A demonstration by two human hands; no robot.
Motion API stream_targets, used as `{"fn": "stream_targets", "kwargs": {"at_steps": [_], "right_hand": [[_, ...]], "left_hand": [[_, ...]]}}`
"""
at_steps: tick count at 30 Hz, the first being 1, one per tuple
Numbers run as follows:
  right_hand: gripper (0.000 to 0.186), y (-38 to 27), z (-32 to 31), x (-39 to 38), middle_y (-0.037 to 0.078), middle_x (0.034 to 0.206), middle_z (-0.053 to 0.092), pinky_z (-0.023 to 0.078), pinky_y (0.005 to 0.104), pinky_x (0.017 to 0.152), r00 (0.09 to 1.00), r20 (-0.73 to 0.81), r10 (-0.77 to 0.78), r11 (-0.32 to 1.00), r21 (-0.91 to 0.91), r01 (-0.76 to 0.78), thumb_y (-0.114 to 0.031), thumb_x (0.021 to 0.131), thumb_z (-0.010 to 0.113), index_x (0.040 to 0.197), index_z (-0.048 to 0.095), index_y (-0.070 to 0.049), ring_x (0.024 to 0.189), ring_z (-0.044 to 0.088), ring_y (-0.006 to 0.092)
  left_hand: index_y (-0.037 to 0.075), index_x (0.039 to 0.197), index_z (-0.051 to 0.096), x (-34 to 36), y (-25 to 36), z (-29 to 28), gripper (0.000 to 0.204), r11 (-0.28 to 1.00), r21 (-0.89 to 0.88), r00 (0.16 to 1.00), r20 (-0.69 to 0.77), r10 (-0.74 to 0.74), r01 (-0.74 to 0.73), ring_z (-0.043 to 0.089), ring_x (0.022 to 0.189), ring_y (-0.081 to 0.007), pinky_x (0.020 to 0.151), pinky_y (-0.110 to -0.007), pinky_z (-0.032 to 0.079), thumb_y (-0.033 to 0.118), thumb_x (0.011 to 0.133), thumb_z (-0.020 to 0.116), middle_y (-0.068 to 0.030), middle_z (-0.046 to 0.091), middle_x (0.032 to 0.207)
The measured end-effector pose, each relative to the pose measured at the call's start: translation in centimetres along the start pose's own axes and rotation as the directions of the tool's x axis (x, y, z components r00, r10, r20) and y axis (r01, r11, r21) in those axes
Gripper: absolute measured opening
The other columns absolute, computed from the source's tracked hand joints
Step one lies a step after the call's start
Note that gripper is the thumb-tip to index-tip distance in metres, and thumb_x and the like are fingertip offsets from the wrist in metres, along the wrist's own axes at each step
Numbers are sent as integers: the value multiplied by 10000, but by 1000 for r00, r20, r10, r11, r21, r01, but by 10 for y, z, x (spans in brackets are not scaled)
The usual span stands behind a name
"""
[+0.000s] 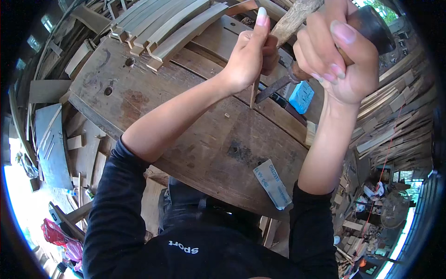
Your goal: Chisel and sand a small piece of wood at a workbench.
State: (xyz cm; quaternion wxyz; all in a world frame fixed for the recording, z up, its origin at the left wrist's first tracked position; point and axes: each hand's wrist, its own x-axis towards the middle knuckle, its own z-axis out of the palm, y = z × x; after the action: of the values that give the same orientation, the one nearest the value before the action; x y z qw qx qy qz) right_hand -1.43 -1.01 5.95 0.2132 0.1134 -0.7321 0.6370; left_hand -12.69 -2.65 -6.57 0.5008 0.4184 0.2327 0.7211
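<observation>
My right hand is raised and wrapped round the handle of a chisel. The blade slants down to the left, its tip close to the bench, and a thick dark handle end shows past my fist. My left hand is closed with the thumb pointing up. Below it a narrow wooden piece stands nearly upright, its lower end at the bench beside the chisel tip. My left fingers hide the upper part of that piece. Behind both hands, a rough wooden stick slants up to the right.
Several curved wooden slats lie at the far left of the wooden bench. A blue block lies beyond the chisel blade. A pale flat packet is near the front edge. Wood piles rise at right.
</observation>
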Motion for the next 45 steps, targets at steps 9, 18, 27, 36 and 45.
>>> {"fn": "stream_targets", "kwargs": {"at_steps": [9,18,27,36,45], "right_hand": [[234,5,12,-7,-39,518,357,257,223,397,941,-327,-91,995,-77,70,-156,949,447,734,376,-97,399,282,60],[170,-5,5,-54,-23,559,374,294,252,469,811,-555,-185,977,-193,90,-145,935,442,776,383,-127,451,320,89],[115,-5,8,-155,-12,598,418,341,283,521,667,-683,-298,954,-184,237,-168,881,465,798,392,-134,501,377,106],[164,-28,15,-120,-29,552,386,304,261,462,614,-719,-327,943,-207,261,-176,896,418,738,393,-140,443,326,98],[110,-11,28,-96,-17,576,412,330,263,485,733,-614,-293,956,-212,204,-134,912,422,810,454,-107,467,347,94]], "left_hand": [[149,557,217,-3,-2,-7,646,998,-54,999,-27,36,-38,197,456,-105,434,-273,163,632,981,282,37,214,513],[159,568,234,0,-3,-19,707,997,-35,996,60,-64,66,185,482,-116,472,-276,158,790,884,201,45,191,505],[156,553,233,11,0,-44,725,907,-360,975,134,-179,217,183,469,-105,453,-263,141,812,862,241,45,190,501],[161,545,219,-2,-1,-17,720,981,-153,984,151,-99,122,184,474,-106,467,-267,154,795,882,167,37,224,498],[152,563,218,-13,-8,0,706,999,4,989,142,-33,33,228,461,-111,454,-272,186,759,910,124,23,243,499]]}}
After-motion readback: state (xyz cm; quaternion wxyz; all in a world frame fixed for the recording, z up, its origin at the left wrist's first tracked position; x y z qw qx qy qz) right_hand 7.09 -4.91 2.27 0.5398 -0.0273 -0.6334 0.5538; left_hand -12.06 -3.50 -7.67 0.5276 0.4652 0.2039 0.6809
